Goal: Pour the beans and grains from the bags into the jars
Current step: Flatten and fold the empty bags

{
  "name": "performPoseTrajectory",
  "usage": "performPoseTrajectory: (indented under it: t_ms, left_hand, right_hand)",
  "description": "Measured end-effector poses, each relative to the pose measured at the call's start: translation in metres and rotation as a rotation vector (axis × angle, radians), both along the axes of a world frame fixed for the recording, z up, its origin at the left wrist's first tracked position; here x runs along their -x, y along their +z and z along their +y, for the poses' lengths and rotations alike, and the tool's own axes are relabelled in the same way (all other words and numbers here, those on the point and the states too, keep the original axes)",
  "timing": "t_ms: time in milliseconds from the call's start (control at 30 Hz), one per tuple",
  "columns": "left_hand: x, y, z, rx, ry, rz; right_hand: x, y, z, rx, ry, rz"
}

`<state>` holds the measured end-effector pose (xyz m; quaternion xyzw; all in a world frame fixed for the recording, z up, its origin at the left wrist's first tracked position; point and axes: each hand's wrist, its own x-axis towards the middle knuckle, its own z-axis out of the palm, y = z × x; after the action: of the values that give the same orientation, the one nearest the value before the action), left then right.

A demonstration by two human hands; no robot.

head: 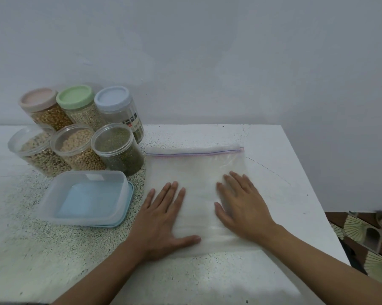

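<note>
a flat clear plastic zip bag (196,168) lies on the white speckled worktop (273,139), its seal at the far edge. the left hand (163,216) and right hand (240,208) press palms down on its near half, fingers straight and spread. to its left stand three open clear plastic jars (77,148) filled with beans, three lidded jars (80,106) behind them, and a clear rectangular plastic box (86,194) in front.

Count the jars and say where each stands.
6. Back row, lidded: pink-lid jar, green-lid jar, blue-lid jar. Front row, open: left jar, middle jar, right jar. More could hide behind them.
</note>
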<state>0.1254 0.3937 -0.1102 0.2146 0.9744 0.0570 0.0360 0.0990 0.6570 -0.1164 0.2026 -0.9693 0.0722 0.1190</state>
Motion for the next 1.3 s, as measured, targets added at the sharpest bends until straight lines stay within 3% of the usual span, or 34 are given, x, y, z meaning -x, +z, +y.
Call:
performPoseTrajectory:
  t_ms: [100, 200, 400, 567, 767, 900, 1033, 1133, 1300]
  left_hand:
    - [0.004, 0.000, 0.000, 0.016, -0.007, 0.002]
    - [0.006, -0.007, -0.005, -0.002, -0.007, 0.043]
    - [0.012, -0.011, -0.006, -0.119, 0.118, 0.032]
    - [0.031, 0.007, -0.002, -0.201, 0.191, 0.085]
    - [0.092, 0.032, 0.015, -0.283, 0.115, 0.123]
    - [0.141, 0.035, 0.033, -0.195, 0.077, 0.008]
    - [0.165, 0.035, 0.041, -0.076, 0.119, -0.032]
    - [0.173, 0.037, 0.045, -0.173, 0.130, -0.044]
    - [0.181, 0.032, 0.045, -0.271, 0.131, -0.074]
  right_hand:
    - [-0.002, 0.004, -0.020, 0.078, 0.140, -0.039]
    - [-0.010, -0.007, -0.024, 0.027, 0.151, -0.110]
    - [-0.012, -0.011, -0.015, 0.194, -0.061, -0.165]
    - [0.015, 0.004, -0.010, 0.356, -0.149, -0.042]
    - [0.057, 0.004, -0.009, 0.250, -0.086, 0.042]
    - [0.063, -0.008, -0.009, 0.138, -0.113, -0.059]
    - [0.065, -0.007, -0.007, 0.210, -0.171, -0.079]
    - [0.074, 0.004, -0.005, 0.243, -0.193, -0.047]
    - [0.110, 0.012, 0.007, 0.122, -0.174, -0.016]
